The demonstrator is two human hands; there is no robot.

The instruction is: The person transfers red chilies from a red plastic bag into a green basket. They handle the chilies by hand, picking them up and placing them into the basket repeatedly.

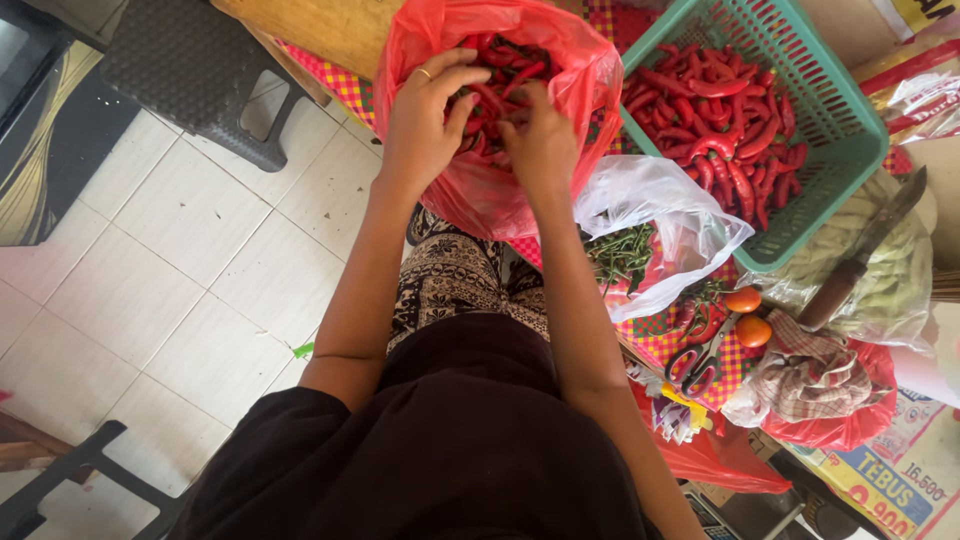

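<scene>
A red plastic bag [490, 195] full of red chillies [505, 60] hangs open in front of me at the table's edge. My left hand [425, 115], with a ring on one finger, reaches into the bag's mouth and its fingers curl over the chillies. My right hand [540, 135] is also inside the bag, fingers closed among the chillies. Which chilli each hand grips is hidden by the fingers.
A green plastic basket [840, 110] with several red chillies stands at the right. A clear bag [660, 215] holds green stems. Two small tomatoes [748, 315], scissors [700, 355], a knife [865, 250] and a checked cloth [815, 375] lie on the table. A dark stool [190, 70] stands on the tiled floor.
</scene>
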